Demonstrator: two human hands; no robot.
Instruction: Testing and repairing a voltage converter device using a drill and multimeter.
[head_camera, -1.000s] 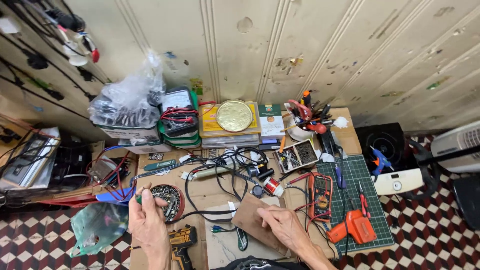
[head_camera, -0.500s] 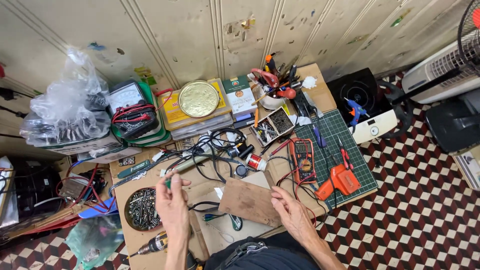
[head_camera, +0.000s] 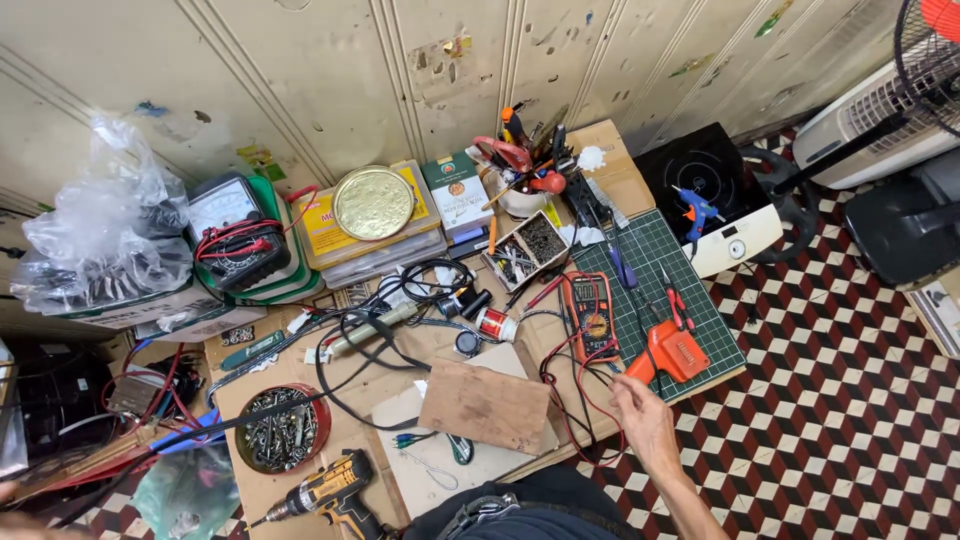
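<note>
Lower right of centre, the right hand (head_camera: 645, 420), fingers loosely apart and empty, rests among thin red leads (head_camera: 575, 400) beside a flat brown wooden board (head_camera: 485, 405) on the cluttered cardboard surface (head_camera: 390, 385); the left hand is out of frame.

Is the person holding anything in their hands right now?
No. The right hand rests open at the table's edge beside the red wires, gripping nothing. The left hand is out of view.
</note>
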